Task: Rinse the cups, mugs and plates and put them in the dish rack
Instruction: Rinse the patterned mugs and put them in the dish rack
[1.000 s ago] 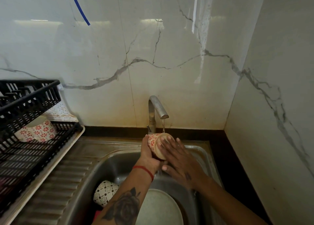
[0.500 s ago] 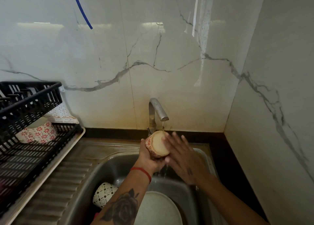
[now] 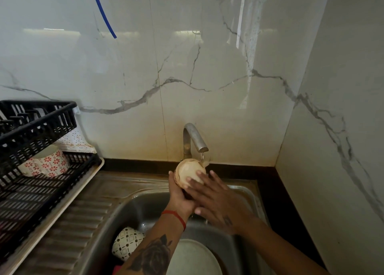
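Under the tap [image 3: 195, 138], left hand [image 3: 179, 193] wraps the cup [image 3: 190, 173] from below and behind, base of the cup turned toward the camera. Right hand [image 3: 216, 200] lies flat against that base, fingers [image 3: 195, 180] straight, rubbing rather than gripping. So only one hand actually holds it.

Thin stream of water [image 3: 202, 157] hits the cup's top right edge, just beside the fingertips.

Risks from here, as I judge them:
- Wet glazed cup, single-hand grip. If the right hand pushes too hard sideways, the cup may squirt out of the left palm.
- Drop zone is bad: a pale plate [image 3: 193, 258] and a patterned mug [image 3: 126, 246] sit in the sink [image 3: 247, 193] right below the forearms. A fall likely chips two items, not one.
- Cup is close to the tap spout; lifting or turning it carelessly could knock the rim on metal.
- Water lands on the outside only. Can't tell whether the inside is rinsed; opening faces away.
- Move to the rack [image 3: 39, 187] goes left across the ribbed worktop [image 3: 83, 218]. Dripping hand, long reach, slip chance again.
- Rack's lower level already holds a red-flowered cup [image 3: 49, 163]; the upper tier overhangs it, so clearance looks tight. Set down beside it, not against it.
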{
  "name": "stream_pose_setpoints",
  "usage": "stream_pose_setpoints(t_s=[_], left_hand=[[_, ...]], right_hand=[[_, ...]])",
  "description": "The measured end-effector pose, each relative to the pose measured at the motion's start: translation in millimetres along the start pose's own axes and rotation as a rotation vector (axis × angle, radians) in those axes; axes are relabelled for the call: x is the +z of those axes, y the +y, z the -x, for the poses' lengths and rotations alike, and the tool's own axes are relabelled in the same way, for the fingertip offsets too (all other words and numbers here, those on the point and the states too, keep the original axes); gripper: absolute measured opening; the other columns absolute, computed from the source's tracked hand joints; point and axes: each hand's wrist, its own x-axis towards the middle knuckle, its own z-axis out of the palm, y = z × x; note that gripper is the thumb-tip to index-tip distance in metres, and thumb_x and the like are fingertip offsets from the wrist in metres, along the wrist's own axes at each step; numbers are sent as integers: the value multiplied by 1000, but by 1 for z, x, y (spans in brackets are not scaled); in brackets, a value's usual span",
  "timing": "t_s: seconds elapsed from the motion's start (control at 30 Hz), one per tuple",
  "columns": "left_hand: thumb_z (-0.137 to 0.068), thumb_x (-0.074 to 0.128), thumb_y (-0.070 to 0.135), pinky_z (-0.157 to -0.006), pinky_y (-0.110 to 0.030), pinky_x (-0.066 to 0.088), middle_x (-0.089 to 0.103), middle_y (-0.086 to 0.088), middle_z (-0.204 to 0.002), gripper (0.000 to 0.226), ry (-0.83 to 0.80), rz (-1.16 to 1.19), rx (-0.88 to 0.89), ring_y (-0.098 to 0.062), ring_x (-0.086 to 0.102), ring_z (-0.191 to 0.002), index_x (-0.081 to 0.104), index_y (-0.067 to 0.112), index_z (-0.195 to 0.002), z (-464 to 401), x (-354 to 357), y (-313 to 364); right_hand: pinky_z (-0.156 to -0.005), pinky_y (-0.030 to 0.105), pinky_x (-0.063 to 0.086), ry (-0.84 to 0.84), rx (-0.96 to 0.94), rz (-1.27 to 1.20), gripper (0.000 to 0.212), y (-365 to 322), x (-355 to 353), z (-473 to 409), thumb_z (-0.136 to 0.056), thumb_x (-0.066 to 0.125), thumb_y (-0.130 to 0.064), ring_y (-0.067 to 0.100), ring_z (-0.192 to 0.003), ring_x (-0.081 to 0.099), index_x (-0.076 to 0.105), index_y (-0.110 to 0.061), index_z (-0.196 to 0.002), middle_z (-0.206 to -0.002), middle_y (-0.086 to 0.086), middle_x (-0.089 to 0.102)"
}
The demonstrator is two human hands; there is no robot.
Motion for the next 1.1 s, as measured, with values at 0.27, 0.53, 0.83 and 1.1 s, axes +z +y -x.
stream_pose_setpoints(t_s=[0.27, 0.53, 0.83, 1.1], left_hand=[[-96, 32, 59, -85, -35, 50, 66, -11, -110, 55, -162, -152, 209, -22, 66, -100, 61, 13, -106, -11, 11, -17], [-66, 75, 59, -79, -49, 54, 61, -24, -119, 84, -163, -3, -48, -39, 62, -102, 51, 7, -128, -9, 9, -7], [-63, 78, 14, -75, -49, 55, 54, -11, -128, 81, -214, -493, 290, -34, 53, -113, 42, 36, -132, -4, 3, -9], [-66, 79, 22, -80, -33, 52, 56, 3, -123, 76, -299, -879, 460, -19, 53, -112, 44, 39, -131, 16, -5, 13]], right_hand=[[-114, 48, -18, 55, 334, -120, 58, -15, -2, -28, -97, 8, -53, 31, -140, -29, -20, -32, -143, -151, -6, -29], [-100, 43, 43, 532, 423, -411, 31, -26, 14, 13, -93, 51, -41, 15, -125, 50, 63, -28, -119, -127, -7, 61], [-88, 31, 50, 194, 943, -1152, 90, 1, 12, -15, -62, 87, -38, 10, -112, 47, 32, -35, -133, -122, -10, 46], [-93, 41, 52, 251, 850, -1478, 92, -4, 21, -19, -57, 89, -14, 18, -119, 50, 39, -34, -131, -127, -7, 53]])
